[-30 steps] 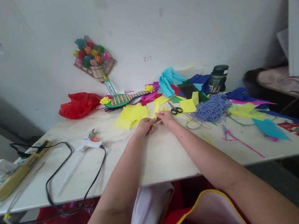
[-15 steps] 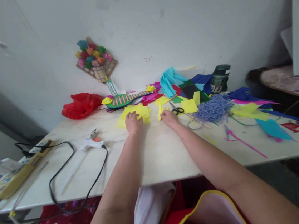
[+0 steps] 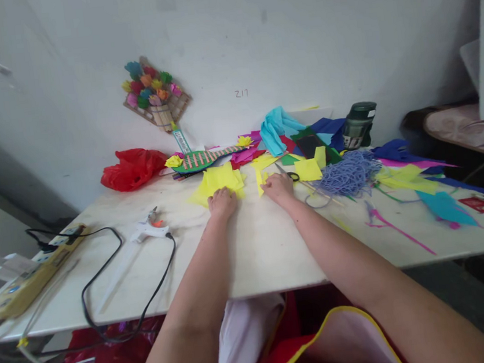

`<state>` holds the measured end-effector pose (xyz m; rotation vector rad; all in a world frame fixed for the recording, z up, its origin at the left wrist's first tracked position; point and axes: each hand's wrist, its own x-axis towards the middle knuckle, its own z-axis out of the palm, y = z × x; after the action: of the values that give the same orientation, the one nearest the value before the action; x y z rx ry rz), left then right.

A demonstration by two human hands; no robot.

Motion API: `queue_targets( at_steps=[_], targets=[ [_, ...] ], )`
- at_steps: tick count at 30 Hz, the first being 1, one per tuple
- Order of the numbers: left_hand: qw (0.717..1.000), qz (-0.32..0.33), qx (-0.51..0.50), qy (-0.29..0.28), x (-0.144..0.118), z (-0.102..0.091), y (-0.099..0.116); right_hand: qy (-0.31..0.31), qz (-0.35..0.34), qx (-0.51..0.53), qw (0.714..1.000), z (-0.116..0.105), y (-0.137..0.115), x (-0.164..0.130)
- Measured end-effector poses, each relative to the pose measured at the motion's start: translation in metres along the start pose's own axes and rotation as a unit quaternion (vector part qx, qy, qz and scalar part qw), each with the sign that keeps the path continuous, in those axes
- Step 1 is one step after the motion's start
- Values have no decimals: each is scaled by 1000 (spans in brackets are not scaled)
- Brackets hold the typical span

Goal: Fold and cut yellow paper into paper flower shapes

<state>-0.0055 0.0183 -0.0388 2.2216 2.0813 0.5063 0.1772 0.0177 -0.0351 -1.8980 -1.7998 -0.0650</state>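
A stack of yellow paper sheets [image 3: 219, 178] lies on the table in front of me. My left hand [image 3: 222, 202] rests on its near edge, fingers a little bent on the paper and not gripped round anything I can see. To its right, my right hand [image 3: 279, 187] has its fingertips closed at the edge of a small narrow piece of yellow paper [image 3: 260, 178]; the hand hides part of it. Black-handled scissors [image 3: 294, 177] lie just beyond the right hand, partly covered by it. A folded yellow paper [image 3: 308, 169] sits to the right of them.
On the left are a white glue gun [image 3: 149, 231] with a black cord and a yellow power strip [image 3: 34, 278]. A tangle of purple string [image 3: 348, 172], a dark green bottle [image 3: 358, 126] and coloured paper stand right. A green decorated piece [image 3: 198, 161] and red bag [image 3: 133, 169] lie behind.
My left hand has drawn back from the middle of the yellow stack to its near edge, its fingers less spread. My right hand has shifted slightly, now covering part of the scissors.
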Motion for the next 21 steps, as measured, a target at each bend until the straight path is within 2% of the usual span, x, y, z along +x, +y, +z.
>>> queue_targets(
  at_steps=[3, 7, 10, 13, 17, 21],
  targets=[
    [1000, 8, 9, 6, -2, -1, 1, 34, -23, -2, 999, 0, -1, -3],
    [999, 10, 14, 38, -4, -2, 2, 66, -119, 13, 991, 1, -6, -8],
    [998, 9, 20, 60, -4, -2, 3, 42, -192, 11, 980, 2, -11, -12],
    [995, 23, 29, 91, -5, -3, 4, 14, -232, -5, 973, 4, -14, -15],
    [988, 51, 30, 142, -4, -2, 3, -19, -262, -34, 964, 8, -18, -17],
    [985, 50, 25, 160, 0, 3, 2, -42, -267, -57, 961, 13, -21, -18]
  ],
)
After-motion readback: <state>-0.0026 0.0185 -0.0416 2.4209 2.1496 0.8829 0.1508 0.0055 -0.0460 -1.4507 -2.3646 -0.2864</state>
